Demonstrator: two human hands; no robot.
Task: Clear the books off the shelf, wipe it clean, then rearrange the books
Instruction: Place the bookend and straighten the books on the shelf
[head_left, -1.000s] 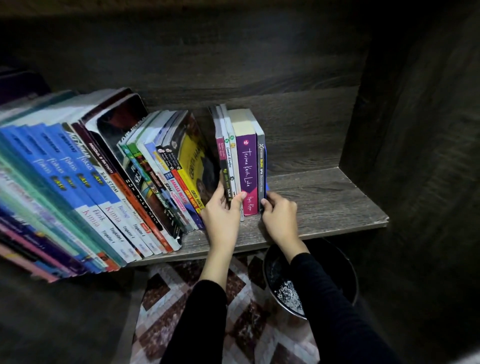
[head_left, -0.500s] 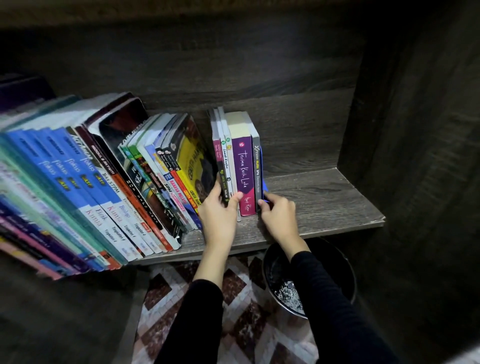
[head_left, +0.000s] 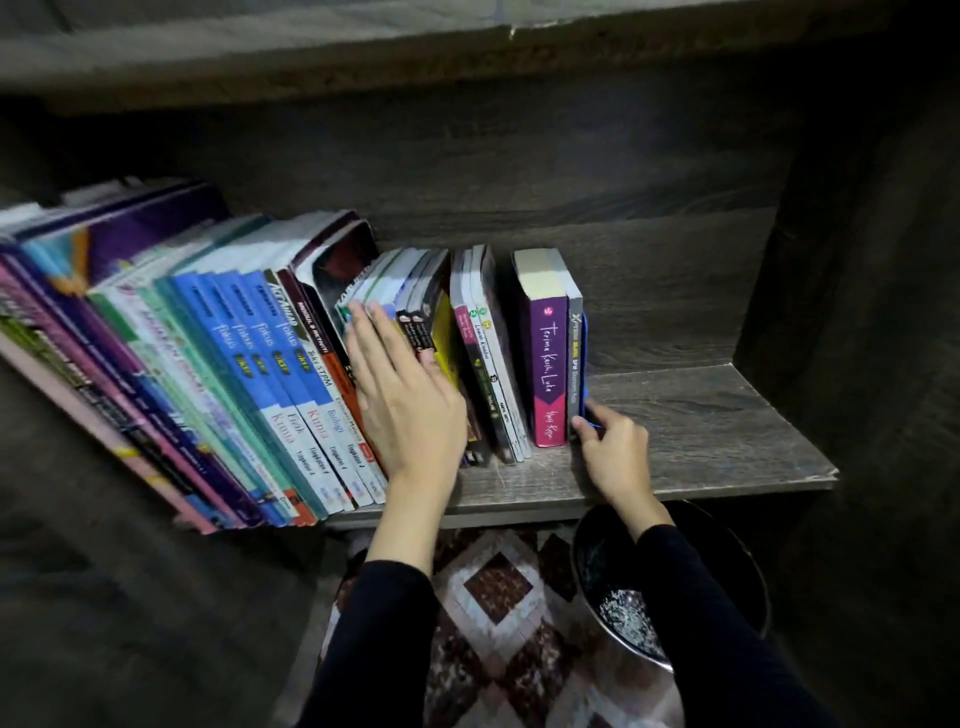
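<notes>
A dark wooden shelf (head_left: 701, 415) carries a long row of books. Blue-spined textbooks (head_left: 260, 364) and others lean left. My left hand (head_left: 400, 395) lies flat with straight fingers against the spines of the leaning middle books (head_left: 415, 291). Three thin books (head_left: 485, 353) tilt beside a gap. To their right a thick purple book (head_left: 548, 364) and a grey-spined book (head_left: 575, 358) stand upright. My right hand (head_left: 610, 447) holds the lower right edge of the grey book and a blue cover behind it, fingers curled.
The shelf's right part is bare wood up to the dark side panel (head_left: 857, 260). Below the shelf edge stands a black round bin (head_left: 727, 545) with pale debris inside, on a brown-and-white patterned mat (head_left: 498, 582).
My left hand left the upright group and moved up-left onto the leaning books, fingers spread flat. A gap opened between the thin books and the purple book. The right hand stays at the grey book.
</notes>
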